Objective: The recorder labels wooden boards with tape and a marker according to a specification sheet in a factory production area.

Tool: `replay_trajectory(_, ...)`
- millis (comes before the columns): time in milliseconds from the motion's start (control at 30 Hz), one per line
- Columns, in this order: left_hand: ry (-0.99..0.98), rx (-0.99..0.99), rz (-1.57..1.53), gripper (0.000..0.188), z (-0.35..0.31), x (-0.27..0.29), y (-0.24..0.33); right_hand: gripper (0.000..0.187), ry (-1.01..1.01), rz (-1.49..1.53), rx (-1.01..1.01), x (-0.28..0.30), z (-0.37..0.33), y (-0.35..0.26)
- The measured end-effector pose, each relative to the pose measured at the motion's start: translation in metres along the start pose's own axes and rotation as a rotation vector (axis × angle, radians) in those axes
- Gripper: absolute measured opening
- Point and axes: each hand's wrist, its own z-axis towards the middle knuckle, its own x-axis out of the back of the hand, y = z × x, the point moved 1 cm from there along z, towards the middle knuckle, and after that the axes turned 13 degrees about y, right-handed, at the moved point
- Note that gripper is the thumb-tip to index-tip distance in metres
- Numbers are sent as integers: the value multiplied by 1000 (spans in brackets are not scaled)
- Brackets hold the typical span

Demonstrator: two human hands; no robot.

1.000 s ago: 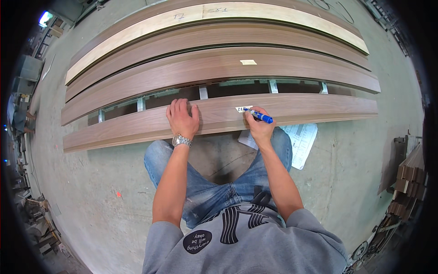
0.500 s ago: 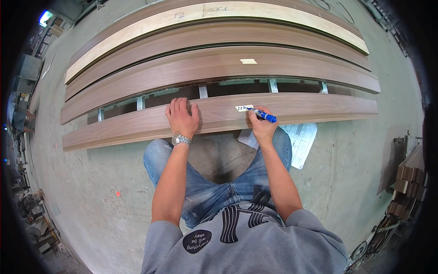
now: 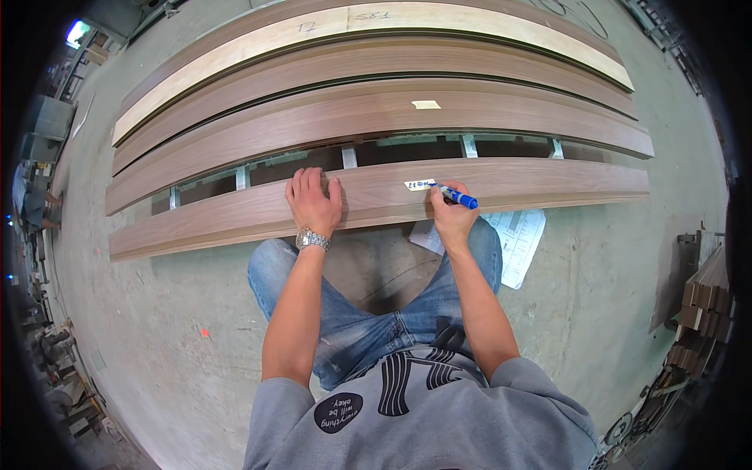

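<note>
My right hand (image 3: 452,216) grips a blue-and-white marker (image 3: 458,196). The marker's tip meets the right part of a small pale tape label (image 3: 419,185), which carries dark handwriting. That label is stuck on the nearest brown wood-grain board (image 3: 548,182), a long piece lying crosswise before me. My left hand (image 3: 313,200) lies flat on the same board, left of the label, with its fingers stretched toward the far edge. A metal watch is on my left wrist.
Beyond a gap with metal crosspieces (image 3: 349,157) lie several more long boards (image 3: 298,117). One bears a blank-looking tape piece (image 3: 426,105). Printed paper sheets (image 3: 523,243) lie by my right knee. Stacked brown profiles (image 3: 697,313) stand far right.
The marker and my right hand have shifted slightly right along the label, and more dark writing shows there. My left hand stays in place on the board.
</note>
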Motion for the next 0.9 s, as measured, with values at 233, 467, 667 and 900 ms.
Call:
replay_trajectory(233,-8,12,-36,36,1,-3,5,15,-38,46,-112,8,14,13)
replay_trajectory(467,16,1,-7,35,3,5,-1,15,-104,95,153,-49,88,-50)
replay_trajectory(667,19,10,-30,34,3,2,2,18,-74,41,234,-94,134,-31)
replay_trajectory(900,7,16,-27,34,3,3,1,19,-73,-36,219,-101,132,-22)
